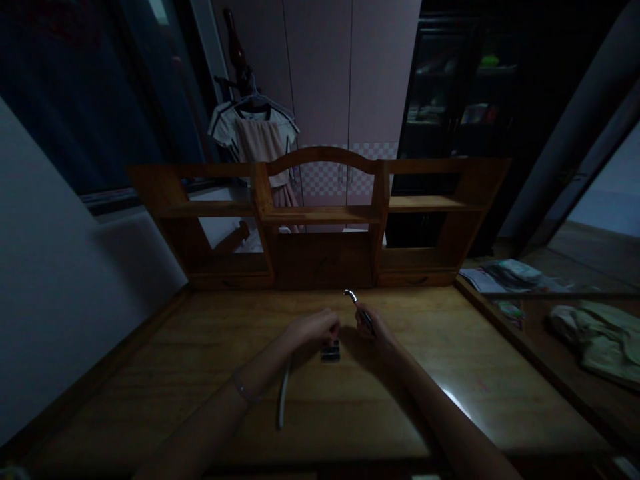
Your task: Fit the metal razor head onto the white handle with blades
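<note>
The room is dim. My left hand (314, 329) is curled over the wooden desk (200, 360), its fingers closed just above a small dark block (331, 351) lying on the desktop; whether it grips the block is unclear. A pale thin cord or strip (284, 395) runs from under this hand toward me. My right hand (376, 328) is closed on a slim dark tool with a shiny bent metal tip (351, 295) that points up and away. The two hands are a few centimetres apart.
A wooden shelf hutch (320, 220) stands along the desk's back edge. A white wall panel (55, 287) borders the left. To the right, a second surface holds papers (505, 277) and crumpled cloth (600, 333). Clothes on a hanger (255, 130) are behind the hutch.
</note>
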A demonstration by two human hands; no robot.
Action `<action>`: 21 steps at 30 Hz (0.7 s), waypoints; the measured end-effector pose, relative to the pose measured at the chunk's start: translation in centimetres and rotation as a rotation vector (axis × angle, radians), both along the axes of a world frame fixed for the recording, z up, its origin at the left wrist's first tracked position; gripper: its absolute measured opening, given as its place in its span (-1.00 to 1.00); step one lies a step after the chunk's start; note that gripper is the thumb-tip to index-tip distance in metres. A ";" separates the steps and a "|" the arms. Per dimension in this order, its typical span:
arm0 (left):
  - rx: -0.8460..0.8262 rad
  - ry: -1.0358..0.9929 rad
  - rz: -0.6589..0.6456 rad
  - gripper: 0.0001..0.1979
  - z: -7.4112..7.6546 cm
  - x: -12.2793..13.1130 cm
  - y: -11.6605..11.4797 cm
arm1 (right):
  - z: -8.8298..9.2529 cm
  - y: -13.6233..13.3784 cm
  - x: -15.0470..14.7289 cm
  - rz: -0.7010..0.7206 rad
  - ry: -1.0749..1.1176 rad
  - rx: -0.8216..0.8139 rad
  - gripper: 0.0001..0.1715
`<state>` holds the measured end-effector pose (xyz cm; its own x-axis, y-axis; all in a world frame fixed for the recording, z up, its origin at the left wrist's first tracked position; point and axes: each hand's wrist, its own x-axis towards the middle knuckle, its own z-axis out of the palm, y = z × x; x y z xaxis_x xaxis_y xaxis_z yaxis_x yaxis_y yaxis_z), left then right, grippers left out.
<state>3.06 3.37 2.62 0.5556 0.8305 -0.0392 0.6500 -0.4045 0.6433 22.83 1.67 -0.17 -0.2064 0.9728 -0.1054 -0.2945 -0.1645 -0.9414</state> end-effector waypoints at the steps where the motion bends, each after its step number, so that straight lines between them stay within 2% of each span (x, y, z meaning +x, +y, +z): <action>1: -0.032 0.002 -0.028 -0.89 0.3 -0.2 0.0 | 0.0 0.0 0.1 -0.012 -0.012 -0.001 -0.48; 4: -0.214 -0.108 -0.102 -0.89 1.4 -1.3 -0.2 | -0.1 0.1 0.2 -0.067 -0.055 0.037 -0.46; 7: -0.373 -0.473 -0.111 -0.81 1.8 -2.5 -0.8 | -0.1 0.1 0.4 -0.164 -0.132 0.126 -0.46; 10: -0.464 -0.963 0.036 -0.75 0.8 -3.0 -1.5 | 0.0 0.2 0.3 -0.225 -0.222 0.213 -0.53; 12: -0.548 -1.152 0.098 -0.74 -0.2 -2.8 -1.7 | 0.2 0.2 0.2 -0.221 -0.235 0.265 -0.56; 16: -0.629 -1.340 0.232 -0.78 -1.6 -2.2 -1.2 | 0.6 -0.1 -0.2 -0.178 -0.244 0.301 -0.51; 21: -0.630 -1.362 0.367 -0.74 -2.4 -2.6 -0.5 | 1.5 -0.9 -0.5 -0.147 -0.329 0.357 -0.60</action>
<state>0.48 2.85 0.18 0.2361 0.9689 -0.0742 -0.5513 0.1964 0.8109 22.33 0.80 1.33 -0.0765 0.9764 0.2022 0.0315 0.2050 -0.9783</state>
